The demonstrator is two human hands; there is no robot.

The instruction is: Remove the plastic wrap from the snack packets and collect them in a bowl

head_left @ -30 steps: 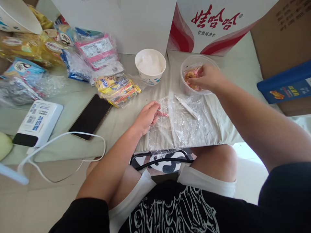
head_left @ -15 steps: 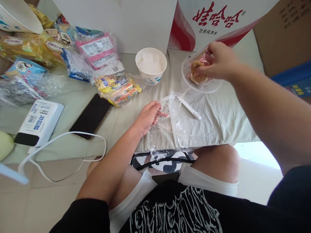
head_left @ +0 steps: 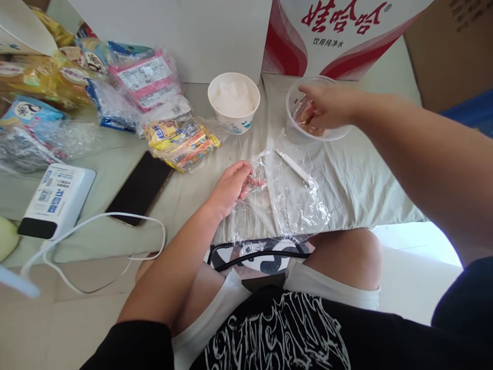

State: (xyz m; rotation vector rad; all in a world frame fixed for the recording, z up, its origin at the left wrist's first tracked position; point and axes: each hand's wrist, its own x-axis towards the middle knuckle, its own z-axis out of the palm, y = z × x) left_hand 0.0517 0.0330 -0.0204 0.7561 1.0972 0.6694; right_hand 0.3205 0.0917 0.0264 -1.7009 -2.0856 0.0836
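Note:
Curled fingers of my left hand [head_left: 232,186] grip the upper left part of a thin clear plastic bag [head_left: 287,213], which spreads over the cloth and hangs past its front edge. My right hand [head_left: 327,105] reaches into a clear round plastic bowl [head_left: 341,134], its thumb and index finger spread apart. Low in that bowl, by the fingertips, lies a clear-wrapped brownish snack packet [head_left: 306,114], partly hidden by the hand. A slim white utility knife [head_left: 293,165] rests between the bag and the bowl, partly under the film.
A paper bowl [head_left: 234,103] with white contents stands left of the plastic one. Farther left are a yellow snack packet [head_left: 181,141], a pink package [head_left: 146,79], a phone [head_left: 140,187] and a white device [head_left: 59,200] with a cable [head_left: 127,214]. Boxes [head_left: 327,38] line the back.
My right hand has lowered the wrapped snack deeper into the plastic bowl and its fingers have spread. The bag's right side has spread outward. My left hand keeps its hold.

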